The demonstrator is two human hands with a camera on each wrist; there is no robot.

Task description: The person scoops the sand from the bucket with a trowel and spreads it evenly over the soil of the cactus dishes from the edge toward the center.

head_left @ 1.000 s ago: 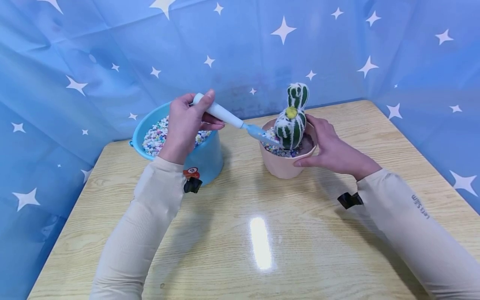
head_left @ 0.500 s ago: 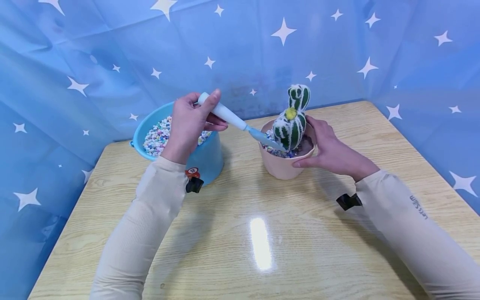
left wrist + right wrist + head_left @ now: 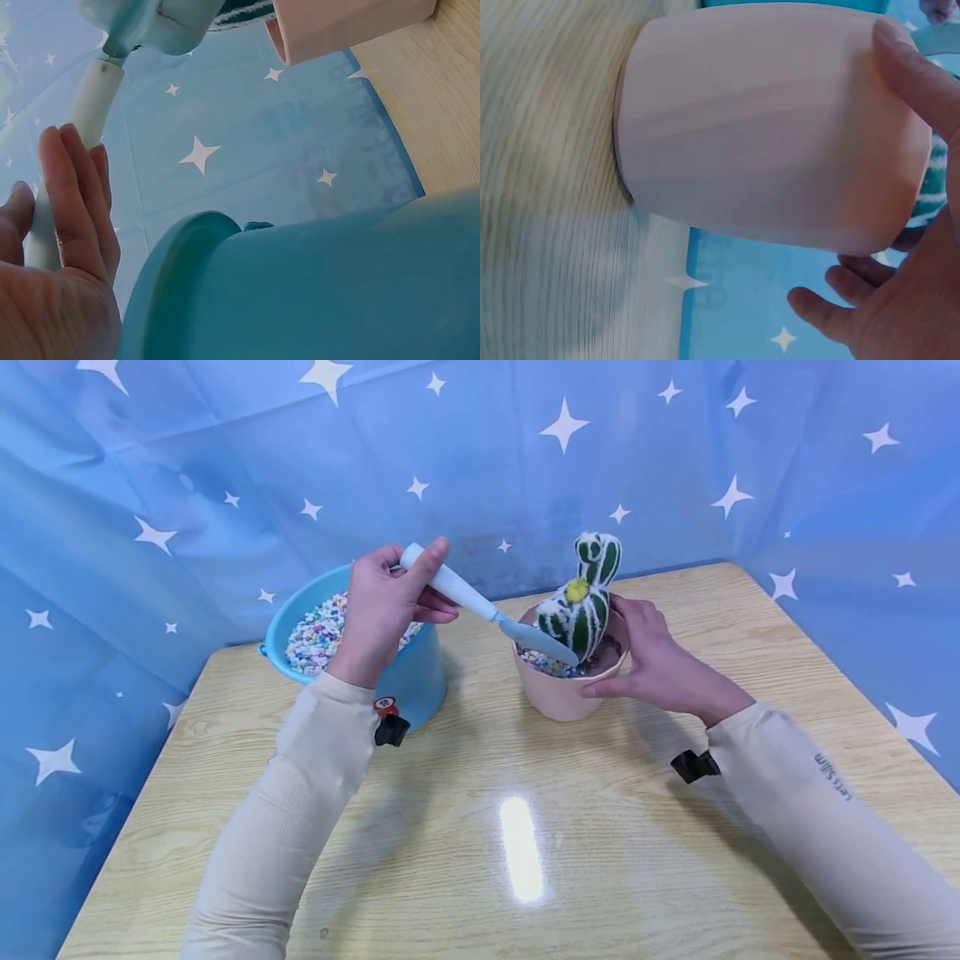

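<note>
My left hand (image 3: 386, 606) grips the pale handle of a small blue trowel (image 3: 461, 592). The trowel's blade slants down into a pink flowerpot (image 3: 558, 695), its tip against the base of a green cactus (image 3: 588, 618) with white fuzz and a yellow flower. Small coloured pebbles (image 3: 551, 663) lie in the pot on the blade's side. With thumb at the front and fingers behind, my right hand (image 3: 660, 656) holds the pot by its right rim. In the right wrist view the pot (image 3: 772, 127) stands on the table, my thumb pressed near its rim.
A blue bucket (image 3: 420, 681) full of coloured pebbles stands at the left under my left wrist. The wooden table (image 3: 450, 860) ends at the back against a blue curtain (image 3: 480, 460) with white stars.
The trowel has moved slightly right and down, and its blade has turned to show its broad face. The cactus leans more to the left at its base. My right hand keeps its hold.
</note>
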